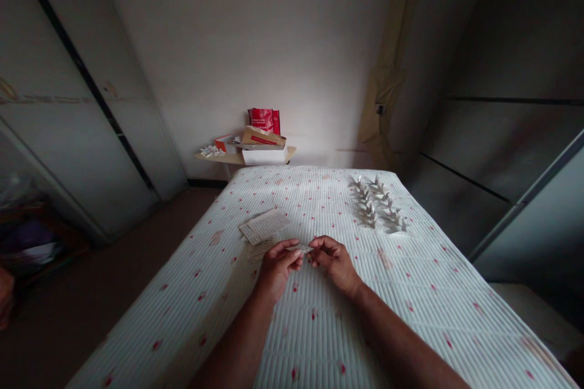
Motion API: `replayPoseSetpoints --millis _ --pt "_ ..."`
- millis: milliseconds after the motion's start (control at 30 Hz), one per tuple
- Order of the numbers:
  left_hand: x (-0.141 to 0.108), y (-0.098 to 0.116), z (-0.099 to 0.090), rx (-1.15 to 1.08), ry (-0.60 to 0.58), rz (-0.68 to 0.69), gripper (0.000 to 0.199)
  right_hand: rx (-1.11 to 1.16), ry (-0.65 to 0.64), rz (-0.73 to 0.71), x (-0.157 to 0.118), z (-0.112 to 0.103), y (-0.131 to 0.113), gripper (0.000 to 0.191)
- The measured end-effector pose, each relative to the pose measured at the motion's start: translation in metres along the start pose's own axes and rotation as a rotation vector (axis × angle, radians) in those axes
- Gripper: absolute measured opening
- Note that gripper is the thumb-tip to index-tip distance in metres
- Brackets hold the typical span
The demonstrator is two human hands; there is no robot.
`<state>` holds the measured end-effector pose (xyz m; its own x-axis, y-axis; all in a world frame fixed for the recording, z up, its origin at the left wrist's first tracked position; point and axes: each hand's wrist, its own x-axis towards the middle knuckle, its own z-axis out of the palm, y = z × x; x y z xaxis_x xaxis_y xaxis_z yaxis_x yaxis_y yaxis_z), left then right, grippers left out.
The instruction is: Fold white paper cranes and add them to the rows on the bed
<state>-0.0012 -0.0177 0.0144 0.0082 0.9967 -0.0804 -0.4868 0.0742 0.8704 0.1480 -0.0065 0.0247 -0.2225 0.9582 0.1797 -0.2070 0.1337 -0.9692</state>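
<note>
Small folded paper point(301, 248), its 9 o'clock end pinched by fingers of the left hand point(279, 260), its 3 o'clock end by the right hand's point(333, 260); printed sheets point(264, 226) lie toward 10 o'clock.

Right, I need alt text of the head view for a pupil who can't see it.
A person's left hand and right hand pinch a small paper piece over a ribbed, red-dotted bedspread. Printed sheets lie just beyond the left hand; folded paper figures stand in two rows farther right.
</note>
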Motion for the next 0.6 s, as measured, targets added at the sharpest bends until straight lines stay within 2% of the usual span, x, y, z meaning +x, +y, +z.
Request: replayPoseSetpoints --millis 600 --pt "-0.0017 0.0041 0.0033 0.010 0.065 0.036 0.027 -0.025 -0.006 0.024 0.0010 -0.0009 0.0070 0.027"
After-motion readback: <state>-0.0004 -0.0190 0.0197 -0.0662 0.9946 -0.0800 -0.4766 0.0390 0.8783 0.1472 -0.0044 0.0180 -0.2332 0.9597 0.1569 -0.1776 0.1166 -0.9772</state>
